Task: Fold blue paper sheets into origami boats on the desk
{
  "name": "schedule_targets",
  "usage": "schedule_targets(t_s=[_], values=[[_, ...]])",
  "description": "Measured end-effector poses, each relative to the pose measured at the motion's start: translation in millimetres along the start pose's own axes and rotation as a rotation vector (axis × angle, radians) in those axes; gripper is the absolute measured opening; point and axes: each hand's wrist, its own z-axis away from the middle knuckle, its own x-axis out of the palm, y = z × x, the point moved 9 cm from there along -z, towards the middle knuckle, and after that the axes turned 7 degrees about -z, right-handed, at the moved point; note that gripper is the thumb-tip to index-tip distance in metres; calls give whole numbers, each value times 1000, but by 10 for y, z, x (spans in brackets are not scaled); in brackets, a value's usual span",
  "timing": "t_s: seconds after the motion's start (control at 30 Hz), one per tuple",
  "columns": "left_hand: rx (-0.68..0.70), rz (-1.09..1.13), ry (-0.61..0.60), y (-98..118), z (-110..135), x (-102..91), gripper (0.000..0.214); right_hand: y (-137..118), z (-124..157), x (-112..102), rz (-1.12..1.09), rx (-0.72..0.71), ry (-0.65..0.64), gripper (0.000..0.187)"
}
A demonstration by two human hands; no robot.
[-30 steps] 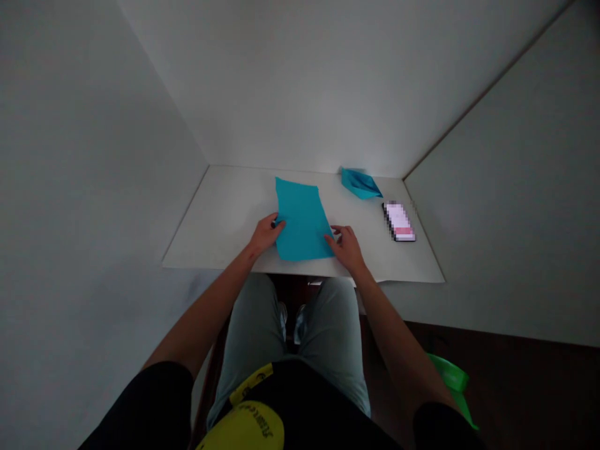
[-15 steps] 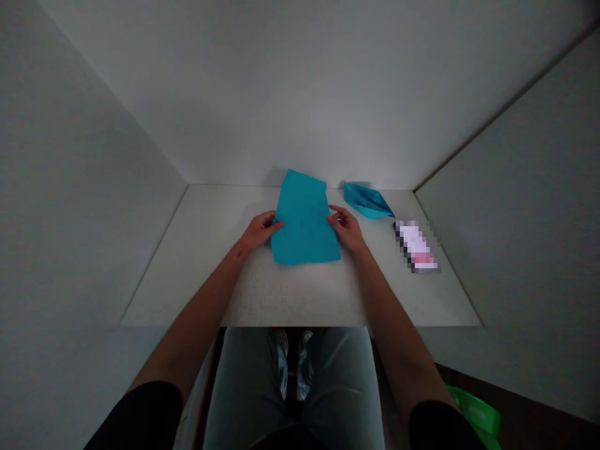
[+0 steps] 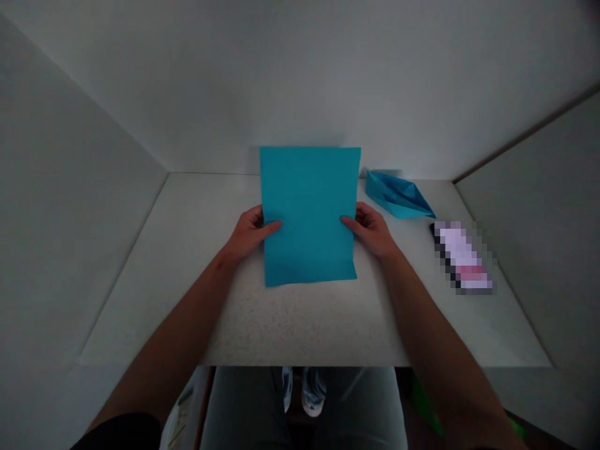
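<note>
A flat sheet of blue paper (image 3: pixel 309 212) stands square in front of me, its far edge rising past the back of the white table. A faint crease runs near its lower edge. My left hand (image 3: pixel 248 234) grips its left side, with the thumb lying across the paper. My right hand (image 3: pixel 370 229) holds the right side the same way. To the right of the sheet lies a folded blue paper boat (image 3: pixel 398 195), which neither hand touches.
A phone (image 3: pixel 462 256) with a pixelated screen lies on the white table (image 3: pixel 300 325) at the right, near the boat. Pale walls rise behind and beside the table. A green object (image 3: pixel 424 403) shows below the right edge, beyond my legs.
The sheet, tilted and skewed before, now stands straight and looks raised. Both hands have moved apart to its side edges. The view has shifted, so the table appears larger.
</note>
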Motion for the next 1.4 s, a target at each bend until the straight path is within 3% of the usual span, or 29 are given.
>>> schedule_targets(t_s=[0.13, 0.43, 0.57, 0.77, 0.83, 0.97, 1.07, 1.17, 1.27, 1.4], values=[[-15, -47, 19, -40, 2, 3, 62, -2, -12, 33, 10, 23, 1, 49], [9, -86, 150, -23, -56, -140, 46, -39, -43, -111, 60, -27, 62, 42], [-66, -75, 192, -71, -63, -157, 35, -53, -66, -163, 85, -42, 90, 33], [-34, -79, 196, 144, -10, -124, 35, -92, -25, -137, 144, 27, 134, 29], [-40, -83, 179, 170, 11, -91, 37, -134, 5, -61, 135, 17, 110, 34], [-51, -79, 195, 131, 28, -67, 41, -128, 38, 121, 123, 24, -28, 83], [25, -124, 317, 159, 36, -163, 38, -105, 16, 101, 201, 2, -32, 74], [88, -160, 423, 180, 47, -259, 51, -122, -24, 5, 215, -64, 44, 60], [61, -153, 410, 103, 17, -270, 60, -92, -40, -40, 130, -57, 84, 66], [59, -93, 442, 23, -4, -321, 52, -11, -17, 75, 57, 42, -12, 65]])
